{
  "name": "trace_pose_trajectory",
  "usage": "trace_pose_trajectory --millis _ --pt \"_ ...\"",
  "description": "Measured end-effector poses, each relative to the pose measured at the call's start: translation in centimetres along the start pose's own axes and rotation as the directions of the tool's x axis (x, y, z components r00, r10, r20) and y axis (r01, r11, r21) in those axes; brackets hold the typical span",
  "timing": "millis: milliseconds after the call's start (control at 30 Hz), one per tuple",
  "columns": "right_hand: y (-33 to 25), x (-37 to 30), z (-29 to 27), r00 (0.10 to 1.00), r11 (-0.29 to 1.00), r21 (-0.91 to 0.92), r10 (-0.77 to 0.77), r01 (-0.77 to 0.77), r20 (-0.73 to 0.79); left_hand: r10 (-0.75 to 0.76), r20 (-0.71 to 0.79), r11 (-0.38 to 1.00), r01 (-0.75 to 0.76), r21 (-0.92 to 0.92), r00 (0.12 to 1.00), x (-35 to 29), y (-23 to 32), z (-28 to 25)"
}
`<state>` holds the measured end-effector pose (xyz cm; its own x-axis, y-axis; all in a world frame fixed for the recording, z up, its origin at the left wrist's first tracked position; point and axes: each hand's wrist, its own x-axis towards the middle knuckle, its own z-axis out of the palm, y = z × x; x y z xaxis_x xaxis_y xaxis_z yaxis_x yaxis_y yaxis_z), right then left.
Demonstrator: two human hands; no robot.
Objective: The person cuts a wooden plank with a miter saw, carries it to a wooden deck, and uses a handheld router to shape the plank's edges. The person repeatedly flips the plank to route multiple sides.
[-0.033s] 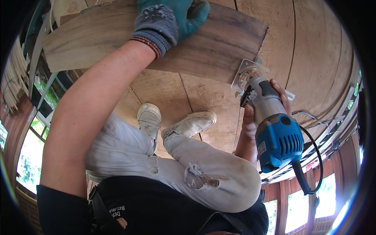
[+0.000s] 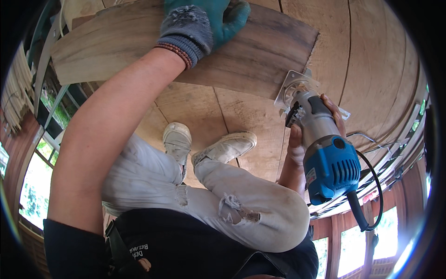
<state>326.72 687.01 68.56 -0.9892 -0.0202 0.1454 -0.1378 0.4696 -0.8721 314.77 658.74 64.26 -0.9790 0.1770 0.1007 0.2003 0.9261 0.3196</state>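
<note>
My left hand (image 2: 204,21), in a teal and grey work glove, rests on a curved wooden board (image 2: 260,51). Its thumb stands apart from the rest, and the upper edge cuts off part of the fingers. My right hand (image 2: 296,139) is bare and wraps round the silver body of a trim router (image 2: 320,121) with a blue motor housing. The router lies tilted, its clear base plate (image 2: 284,88) against the board's right end near the lower corner. The bit is hidden from view.
Beneath the board lies a plank floor (image 2: 251,111). My shoes (image 2: 227,146) and bent knee are close below the board. A black power cord (image 2: 382,200) loops from the router's rear. Strips and cables (image 2: 395,153) lie along the right, near bright window openings.
</note>
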Motion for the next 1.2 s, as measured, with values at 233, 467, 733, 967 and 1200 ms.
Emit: trace_pose_trajectory --millis 233,467,733,967,1200 --pt "-0.2 0.7 0.8 0.998 0.999 0.008 -0.039 0.039 -0.043 -0.014 -0.009 1.0 0.014 -0.025 1.0 0.1 -0.2 -0.1" --pt "0.2 1.3 1.5 0.996 1.0 0.008 -0.025 0.026 -0.087 -0.008 -0.009 1.0 0.008 -0.012 1.0 0.4 -0.5 0.0" --pt "0.7 1.7 0.9 1.0 0.998 0.05 -0.029 0.029 -0.009 -0.012 0.0 0.999 0.012 -0.031 1.0 0.3 -0.6 0.0" --pt "1.8 2.0 0.6 0.996 0.996 -0.01 -0.093 0.093 0.012 -0.022 -0.001 0.999 0.022 -0.043 1.0 0.2 -0.7 0.2" --pt "1.4 2.6 0.5 0.995 0.995 -0.031 -0.096 0.097 0.035 -0.01 0.001 0.999 0.01 -0.041 1.0 0.2 -0.8 0.2"
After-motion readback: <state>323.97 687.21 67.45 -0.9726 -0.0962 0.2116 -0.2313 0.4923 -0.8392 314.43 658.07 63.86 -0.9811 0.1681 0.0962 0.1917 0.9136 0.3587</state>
